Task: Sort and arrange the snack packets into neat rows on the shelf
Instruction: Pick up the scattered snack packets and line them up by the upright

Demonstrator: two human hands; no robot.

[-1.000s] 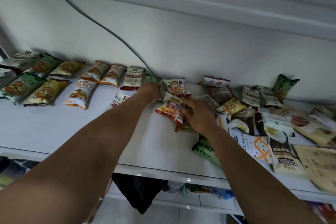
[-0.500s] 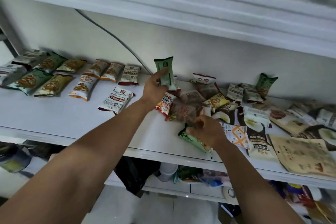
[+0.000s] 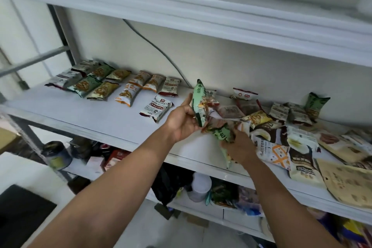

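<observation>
My left hand (image 3: 182,122) grips a green packet (image 3: 198,102) upright above the shelf (image 3: 80,112). My right hand (image 3: 240,148) pinches, I think, a second green packet (image 3: 221,134) near the front edge. Bare shelf lies between the rows (image 3: 112,86) and the jumbled pile (image 3: 281,123).
</observation>
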